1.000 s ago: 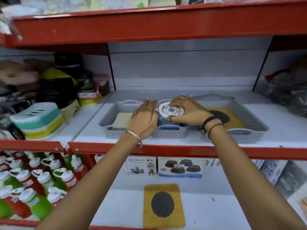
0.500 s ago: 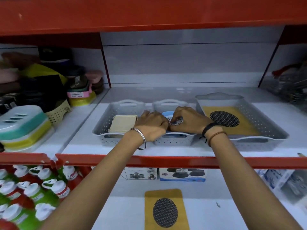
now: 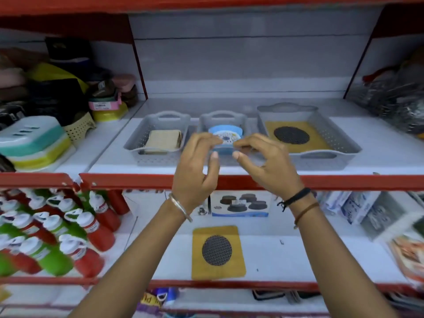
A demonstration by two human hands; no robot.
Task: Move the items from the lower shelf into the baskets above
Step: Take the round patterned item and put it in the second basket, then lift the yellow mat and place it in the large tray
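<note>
Nothing is being held: the left hand [image 3: 197,166] and right hand [image 3: 263,164] are being kept spread, empty, just before the middle basket [image 3: 223,120], clear of its front rim. The blue container [image 3: 226,136] is being seen inside it. The yellow card [image 3: 218,252] is lying below, with bare shelf around.

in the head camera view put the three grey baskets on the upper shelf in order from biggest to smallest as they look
1. Right basket, holding the yellow card, looks clearly largest.
2. Left basket, holding the beige pad.
3. Middle basket, holding the blue round item, looks narrowest, though both hands hide its front, so its rank below the left one is less sure.
</note>
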